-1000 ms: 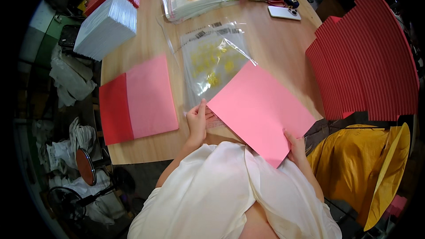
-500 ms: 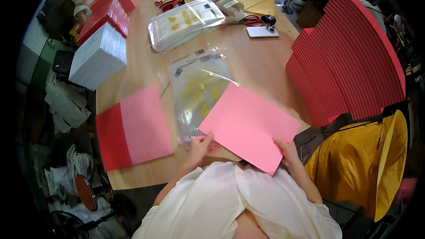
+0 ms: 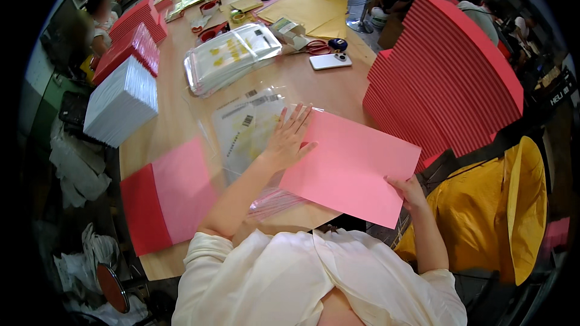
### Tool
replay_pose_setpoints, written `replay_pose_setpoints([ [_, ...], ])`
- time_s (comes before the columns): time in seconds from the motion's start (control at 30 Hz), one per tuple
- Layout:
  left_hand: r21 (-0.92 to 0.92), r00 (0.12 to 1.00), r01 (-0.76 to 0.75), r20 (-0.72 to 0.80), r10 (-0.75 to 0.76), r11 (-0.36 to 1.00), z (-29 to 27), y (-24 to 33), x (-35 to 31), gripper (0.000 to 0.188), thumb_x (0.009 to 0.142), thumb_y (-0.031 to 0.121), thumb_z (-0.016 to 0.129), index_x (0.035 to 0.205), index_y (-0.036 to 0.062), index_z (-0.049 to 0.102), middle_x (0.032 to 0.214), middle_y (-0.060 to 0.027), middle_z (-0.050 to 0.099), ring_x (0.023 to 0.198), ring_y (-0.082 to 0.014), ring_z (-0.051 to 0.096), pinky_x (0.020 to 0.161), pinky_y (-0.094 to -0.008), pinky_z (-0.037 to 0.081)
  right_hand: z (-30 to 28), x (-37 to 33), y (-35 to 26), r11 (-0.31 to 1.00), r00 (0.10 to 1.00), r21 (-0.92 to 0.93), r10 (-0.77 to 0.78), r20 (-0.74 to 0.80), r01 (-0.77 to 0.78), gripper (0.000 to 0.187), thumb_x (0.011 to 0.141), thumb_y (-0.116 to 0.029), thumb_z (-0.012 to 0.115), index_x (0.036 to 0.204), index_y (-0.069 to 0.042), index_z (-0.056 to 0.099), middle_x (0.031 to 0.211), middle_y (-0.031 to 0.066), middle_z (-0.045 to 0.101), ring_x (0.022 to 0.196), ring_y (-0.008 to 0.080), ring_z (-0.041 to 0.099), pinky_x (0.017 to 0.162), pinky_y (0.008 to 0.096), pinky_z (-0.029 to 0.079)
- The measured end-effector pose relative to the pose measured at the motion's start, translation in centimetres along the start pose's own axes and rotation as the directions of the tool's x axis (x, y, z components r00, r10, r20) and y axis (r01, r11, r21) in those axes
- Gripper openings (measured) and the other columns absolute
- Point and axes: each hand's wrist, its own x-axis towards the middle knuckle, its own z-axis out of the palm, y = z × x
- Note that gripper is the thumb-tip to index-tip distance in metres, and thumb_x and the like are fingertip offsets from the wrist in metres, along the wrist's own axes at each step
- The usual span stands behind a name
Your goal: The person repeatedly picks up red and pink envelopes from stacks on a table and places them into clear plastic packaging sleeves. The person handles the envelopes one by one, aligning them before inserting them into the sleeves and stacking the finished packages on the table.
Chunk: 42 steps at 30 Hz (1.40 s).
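A flat pink sheet of card or board [image 3: 356, 169] lies tilted in front of me, close to the table's near edge. At its lower right edge my right hand [image 3: 408, 192] grips it, thumb on top and the other fingers hidden beneath. My left hand [image 3: 293, 139] is open with fingers stretched out, resting at the sheet's left edge and over a clear plastic bag [image 3: 232, 139]. That bag has yellow and black printing and lies flat under my left forearm; its near end [image 3: 269, 202] is crinkled. To the left lies a red and pink folder-like piece [image 3: 175, 190].
A tall stack of red boards [image 3: 447, 78] stands at the right, above a yellow cloth [image 3: 477, 205]. Bundled clear bags [image 3: 232, 54], a white phone [image 3: 330, 61] and red-handled scissors [image 3: 318, 47] lie farther back. A white stack [image 3: 124, 99] and red stacks [image 3: 130, 51] line the left edge, near another person.
My left hand has left the bag's near end and moved up to the pink sheet's upper left edge, fingers spread. The sheet has turned flatter, still in my right hand. The whole view has shifted.
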Motion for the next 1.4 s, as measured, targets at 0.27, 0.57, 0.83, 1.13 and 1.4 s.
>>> replay_pose_setpoints([
  [0.27,0.003,0.995,-0.100,-0.013,0.100,0.995,-1.3,1.8,1.9,0.079,0.093,0.048,0.046,0.149,-0.0003,0.019,0.157,-0.0130,0.018,0.146,-0.0288,0.010,0.117,-0.0492,0.000,-0.6,-1.3,-4.2,0.997,0.999,-0.069,-0.033,0.039,0.035,0.037,0.081,0.000,0.069,0.115,0.001,0.056,0.104,0.0070,0.064,0.094,0.0154,0.063,0.081,0.0296,0.053],
  [0.57,-0.014,0.996,-0.045,-0.083,0.044,0.999,-3.0,4.8,3.1,0.081,0.092,0.050,0.045,0.148,-0.0020,0.018,0.156,-0.0152,0.019,0.146,-0.0323,0.009,0.117,-0.0504,0.001,1.2,-1.4,-6.9,0.989,0.995,-0.112,-0.099,0.001,0.099,0.030,0.081,0.001,0.068,0.110,0.001,0.060,0.101,0.0066,0.066,0.090,0.0150,0.065,0.079,0.0285,0.053],
  [0.83,-0.224,0.946,-0.136,-0.319,0.059,0.965,-5.6,4.0,2.8,0.076,0.085,0.038,0.062,0.145,0.0021,0.030,0.149,-0.0149,0.034,0.139,-0.0338,0.027,0.116,-0.0480,0.016,0.6,-1.8,-11.5,0.901,0.977,-0.381,-0.183,0.106,0.210,0.022,0.083,-0.003,0.070,0.104,0.000,0.065,0.095,0.0027,0.068,0.085,0.0103,0.063,0.075,0.0261,0.052],
  [1.13,-0.656,0.902,0.163,0.401,0.157,0.737,-16.0,1.2,8.7,0.045,0.079,0.022,0.075,0.115,-0.0010,0.062,0.101,-0.0065,0.068,0.089,-0.0104,0.061,0.080,-0.0268,0.049,7.7,-0.9,-27.5,0.277,0.811,-0.763,-0.152,0.566,0.584,0.018,0.082,-0.012,0.073,0.093,0.002,0.067,0.078,0.0007,0.066,0.073,0.0048,0.056,0.068,0.0252,0.048],
  [1.4,-0.922,0.984,0.097,0.033,-0.173,0.375,-14.0,2.8,5.6,0.028,0.087,0.018,0.071,0.104,-0.0037,0.067,0.091,-0.0023,0.069,0.079,-0.0061,0.059,0.070,-0.0237,0.049,8.7,-1.3,-32.9,0.632,0.728,-0.419,-0.369,0.577,0.652,0.051,0.096,-0.033,0.052,0.141,-0.011,0.044,0.091,0.0031,0.069,0.081,0.0116,0.065,0.073,0.0257,0.054],
])
